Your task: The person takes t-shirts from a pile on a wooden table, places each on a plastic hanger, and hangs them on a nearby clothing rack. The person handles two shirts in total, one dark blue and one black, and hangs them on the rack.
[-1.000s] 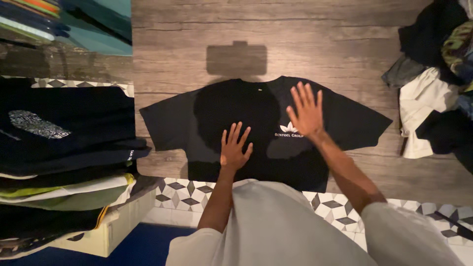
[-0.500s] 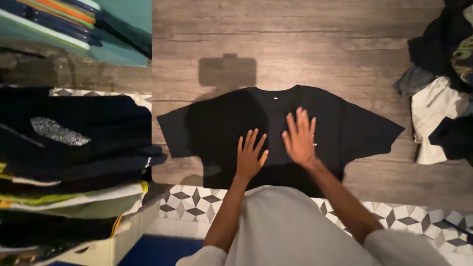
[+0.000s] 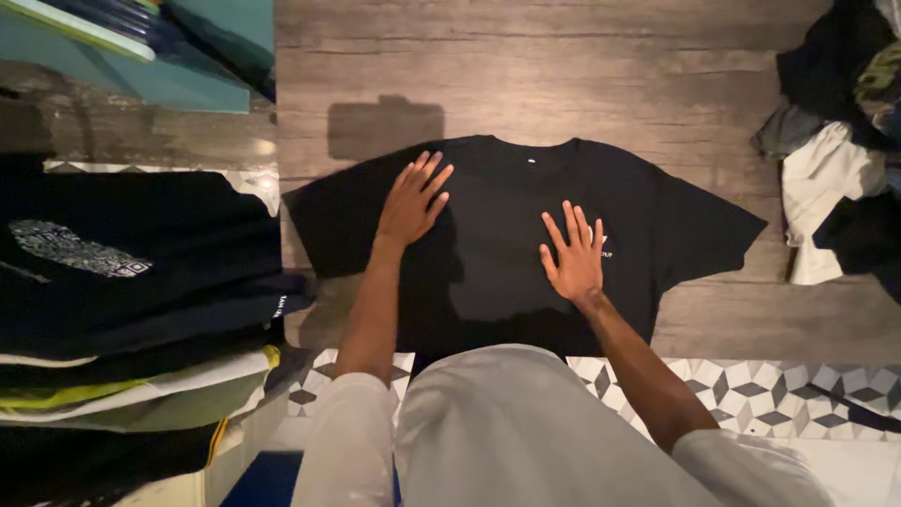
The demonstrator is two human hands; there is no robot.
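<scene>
Your left hand point(image 3: 411, 202) and right hand point(image 3: 573, 255) lie flat, fingers spread, on the black shirt point(image 3: 488, 282); it looks soft and light, so grip the hem just behind your fingers.

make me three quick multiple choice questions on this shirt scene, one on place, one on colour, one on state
1. Where is the stack of folded clothes?
A. to the person's left
B. on top of the spread t-shirt
C. beyond the collar

2. What colour is the t-shirt under the hands?
A. white
B. black
C. teal

3. How do the hands rest on it?
A. both clenched in fists
B. pinching one sleeve
C. flat with fingers spread

Answers:
1. A, the stack fills the left edge of the head view, beside the shirt.
2. B, the shirt is black against the grey wooden surface.
3. C, the left hand and right hand both lie palm down, fingers apart.
</scene>
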